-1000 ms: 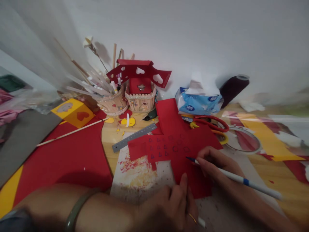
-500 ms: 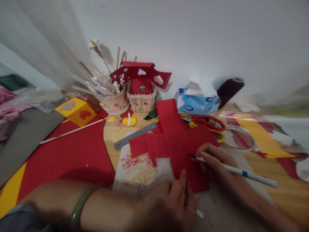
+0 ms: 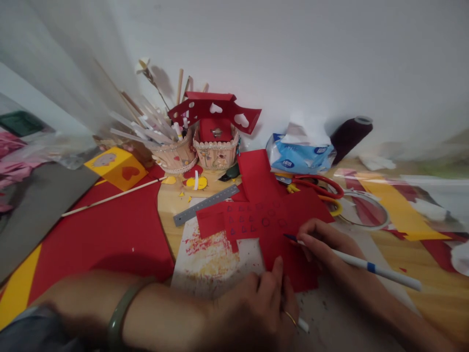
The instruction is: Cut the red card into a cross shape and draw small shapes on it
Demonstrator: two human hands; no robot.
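Observation:
My right hand [image 3: 330,254] grips a white marker [image 3: 388,272] with a blue band. Its dark tip is at a cross-shaped sheet of red paper [image 3: 289,261]. Rows of small triangles and several circles are drawn across the sheet's middle and left arm. My left hand [image 3: 256,300], with a ring on one finger, rests at the paper's lower edge, its fingertips touching it. Its fingers are curled, and a thin white stick-like piece [image 3: 303,325] pokes out from under them; the rest is hidden. A worn white board [image 3: 205,278] lies beneath the paper.
A grey ruler [image 3: 205,205] lies left of the paper. Red-handled scissors [image 3: 322,181], a roll of tape [image 3: 366,210] and a tissue pack [image 3: 300,154] lie to the right. Behind stand decorated pen baskets [image 3: 216,154]. Red card [image 3: 106,234] covers the left.
Both hands stay almost where they were. The view has shifted very slightly; the marker tip remains on about the same spot of the red paper.

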